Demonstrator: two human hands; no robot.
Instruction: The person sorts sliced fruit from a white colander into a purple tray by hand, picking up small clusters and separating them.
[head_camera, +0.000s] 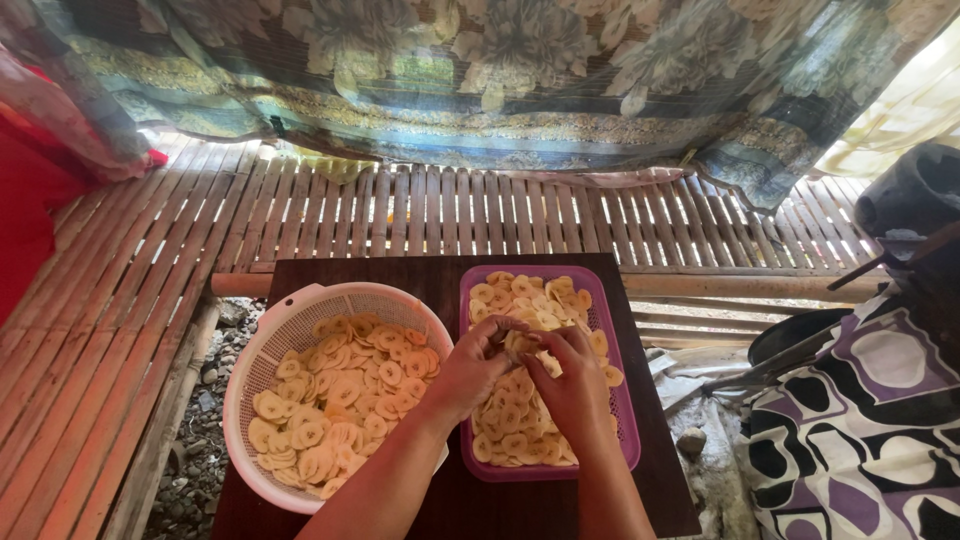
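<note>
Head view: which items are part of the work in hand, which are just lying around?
In use: left hand, right hand, pale round slices pinched between both, purple tray, white round basket of slices.

Lying about: patterned cloth, dark table, bamboo slats, black-and-purple fabric.

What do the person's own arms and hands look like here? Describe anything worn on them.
Both forearms are bare, with no sleeves in view. The left hand and right hand wear no gloves, and no rings, watch or bracelet can be seen. Each forearm enters from the bottom edge.
</note>
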